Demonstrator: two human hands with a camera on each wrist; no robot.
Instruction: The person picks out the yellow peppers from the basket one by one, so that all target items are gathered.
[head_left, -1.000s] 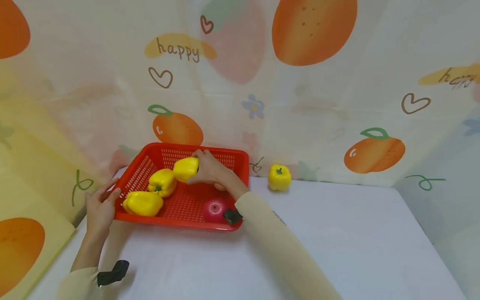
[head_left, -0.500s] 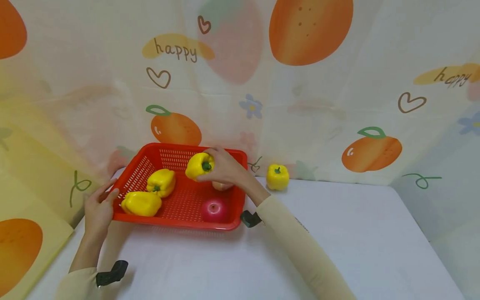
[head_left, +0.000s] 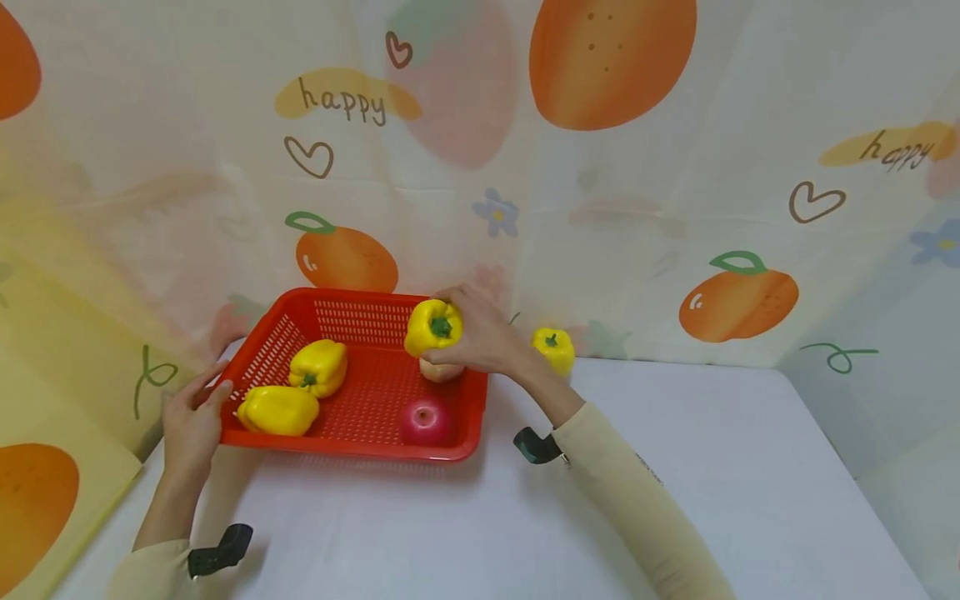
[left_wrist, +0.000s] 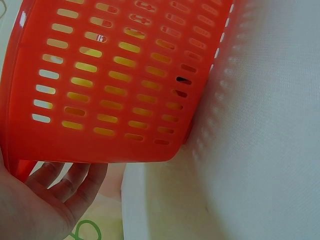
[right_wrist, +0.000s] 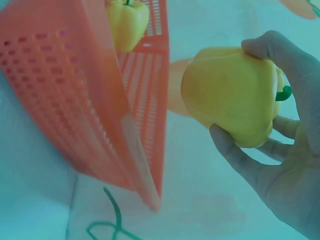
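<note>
A yellow bell pepper (head_left: 426,329) with a green stem is held up by my right hand (head_left: 487,335) over the back right part of a red plastic basket (head_left: 337,447). In the right wrist view, thumb and fingers grasp this pepper (right_wrist: 227,95) from opposite sides, near the basket's rim. My left hand (head_left: 191,421) grips the basket's left rim. Two more yellow peppers lie inside, one at the front left (head_left: 279,410) and the other pepper (head_left: 318,367) behind it. A pink-red apple (head_left: 425,422) sits at the front right. Behind it, a pale brownish round thing (head_left: 438,372) is partly hidden by the held pepper.
Another yellow bell pepper (head_left: 553,348) stands on the white tabletop (head_left: 675,467), right of the basket, partly behind the right wrist. A fruit-patterned cloth (head_left: 615,208) hangs along the back and sides.
The right hand has carried its pepper rightward across the basket, turning it so the stem faces the camera. The brownish round thing shows more. The left hand keeps its grip on the rim.
</note>
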